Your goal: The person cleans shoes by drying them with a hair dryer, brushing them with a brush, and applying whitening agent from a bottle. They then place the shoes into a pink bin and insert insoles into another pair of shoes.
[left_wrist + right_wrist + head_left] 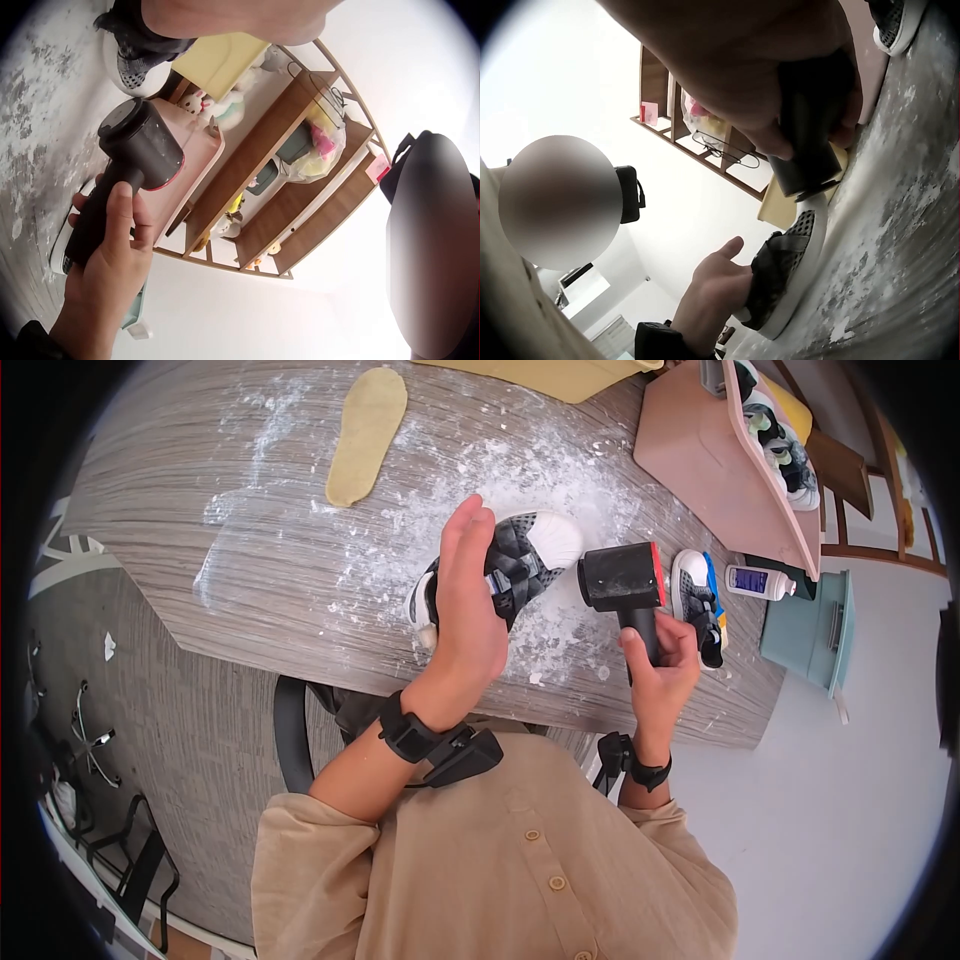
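Observation:
My left hand (pixel 468 600), fingers straight, rests against the side of a black-and-white sneaker (pixel 535 555). The sneaker lies on the powder-strewn table, its white toe toward the hair dryer. In my right hand (pixel 662 670) I grip the handle of a black hair dryer (pixel 618 575) with a red rear rim. Its nozzle end faces the sneaker's toe, close to it. The right wrist view shows the sneaker (pixel 787 262) upright on its sole, the left palm behind its heel end. The left wrist view shows the right fingers curled round the dryer's handle (pixel 105 206).
Another sneaker (pixel 692 600) lies right of the dryer, near a white bottle (pixel 757 582). A pink bin (pixel 700 470) with shoes stands back right, a yellow bin (pixel 560 372) at the back. A yellowish insole (pixel 368 435) lies far left; a teal box (pixel 808 630) sits past the table's right edge.

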